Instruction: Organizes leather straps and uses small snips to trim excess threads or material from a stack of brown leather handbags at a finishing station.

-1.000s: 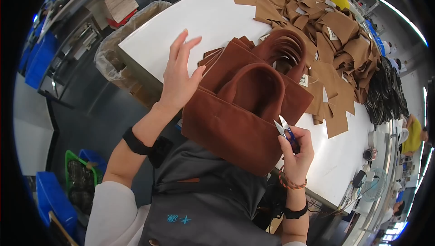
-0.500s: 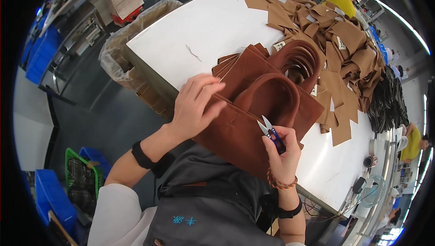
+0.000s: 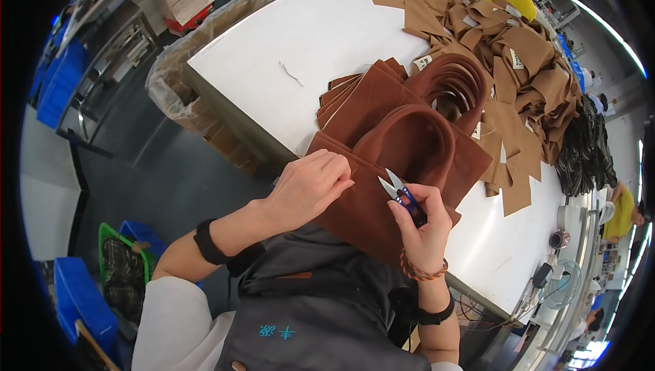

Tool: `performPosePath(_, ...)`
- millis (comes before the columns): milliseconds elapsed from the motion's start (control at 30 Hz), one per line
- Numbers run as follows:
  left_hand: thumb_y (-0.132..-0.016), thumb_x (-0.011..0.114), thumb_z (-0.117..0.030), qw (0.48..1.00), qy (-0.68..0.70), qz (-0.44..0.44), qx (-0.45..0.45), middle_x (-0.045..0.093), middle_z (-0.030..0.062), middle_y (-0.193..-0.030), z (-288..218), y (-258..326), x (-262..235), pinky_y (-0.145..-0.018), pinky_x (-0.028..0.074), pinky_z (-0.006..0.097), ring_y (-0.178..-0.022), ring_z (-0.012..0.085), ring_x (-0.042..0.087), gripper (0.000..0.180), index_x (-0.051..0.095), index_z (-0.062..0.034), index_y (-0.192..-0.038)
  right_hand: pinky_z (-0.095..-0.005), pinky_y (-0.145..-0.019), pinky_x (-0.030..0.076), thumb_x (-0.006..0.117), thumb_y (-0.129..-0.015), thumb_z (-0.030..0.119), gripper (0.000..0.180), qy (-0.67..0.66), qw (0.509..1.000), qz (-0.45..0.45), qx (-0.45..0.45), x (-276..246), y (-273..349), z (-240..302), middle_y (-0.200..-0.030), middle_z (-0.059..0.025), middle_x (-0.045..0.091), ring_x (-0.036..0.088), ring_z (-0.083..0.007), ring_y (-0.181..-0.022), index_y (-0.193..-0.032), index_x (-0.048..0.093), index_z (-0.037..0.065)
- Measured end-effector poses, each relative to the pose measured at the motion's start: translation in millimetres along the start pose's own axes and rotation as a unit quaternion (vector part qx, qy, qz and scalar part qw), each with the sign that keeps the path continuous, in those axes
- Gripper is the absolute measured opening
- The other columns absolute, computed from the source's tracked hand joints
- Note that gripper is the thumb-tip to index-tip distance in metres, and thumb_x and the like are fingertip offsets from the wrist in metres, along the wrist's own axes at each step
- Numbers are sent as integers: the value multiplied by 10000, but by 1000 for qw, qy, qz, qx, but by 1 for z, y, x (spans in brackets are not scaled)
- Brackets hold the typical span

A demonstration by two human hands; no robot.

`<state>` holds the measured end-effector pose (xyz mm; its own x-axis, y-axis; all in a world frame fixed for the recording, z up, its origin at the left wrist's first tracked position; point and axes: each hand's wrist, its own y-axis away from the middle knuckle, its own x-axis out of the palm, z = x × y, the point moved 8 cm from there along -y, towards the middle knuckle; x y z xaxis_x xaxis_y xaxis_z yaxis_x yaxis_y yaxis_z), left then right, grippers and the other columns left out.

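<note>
Two hands on brown bag [image 3: 382,166], L [image 3: 307,187] pinching edge, R [image 3: 419,224] w/ snips [image 3: 399,193], thread unseen

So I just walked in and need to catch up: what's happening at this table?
A person is working on a brown felt tote bag lying on a white table. Their left hand pinches the bag's edge, while the right hand holds small thread snips with blades open, pointed at that edge. More brown bags and cut pieces are piled behind.

Bright, even overhead light, the white table [image 3: 300,36] close to glare; soft, short shadows under the brown fabric bag [image 3: 402,159]; strong fisheye bending at the rim, black vignette corners; centre sharp, edges smeared and dimmer
</note>
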<state>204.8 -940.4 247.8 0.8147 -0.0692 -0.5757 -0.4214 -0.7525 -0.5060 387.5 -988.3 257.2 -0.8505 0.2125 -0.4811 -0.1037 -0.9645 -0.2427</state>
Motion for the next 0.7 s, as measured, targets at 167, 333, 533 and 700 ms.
performPosePath(167, -844, 671, -6, 963, 197, -20, -184, 603, 50, -769, 21, 5, 4, -586, 463, 233, -648, 103, 573, 190, 489, -34, -889, -231, -618, 485, 761, -789, 61, 235, 20, 1000, -5, -24, 2, 0, 2, -805, -47, 642, 598, -95, -673, -986, 636, 35)
performPosePath(333, -862, 668, -22, 913, 329, -10, -243, 616, 38, -812, 35, 12, 16, -617, 481, 202, -711, 64, 587, 226, 453, -52, -923, -276, -576, 512, 790, -735, 123, 211, 175, 976, -8, -128, 10, 1, 23, -806, -51, 664, 659, -185, -669, -915, 693, 70)
performPosePath(533, -860, 674, -26, 915, 329, -12, -234, 618, 41, -813, 35, 11, 16, -622, 487, 200, -713, 62, 587, 224, 458, -54, -914, -276, -578, 504, 782, -734, 125, 196, 195, 969, -8, -149, 14, 0, 26, -800, -28, 662, 647, -189, -657, -909, 704, 83)
performPosePath(700, -856, 665, -19, 914, 325, -4, -241, 614, 56, -829, 34, 11, 15, -637, 523, 226, -747, 86, 617, 204, 467, -29, -905, -279, -569, 498, 782, -731, 120, 191, 216, 964, -5, -156, 17, 0, 28, -791, -17, 656, 642, -181, -655, -903, 705, 90)
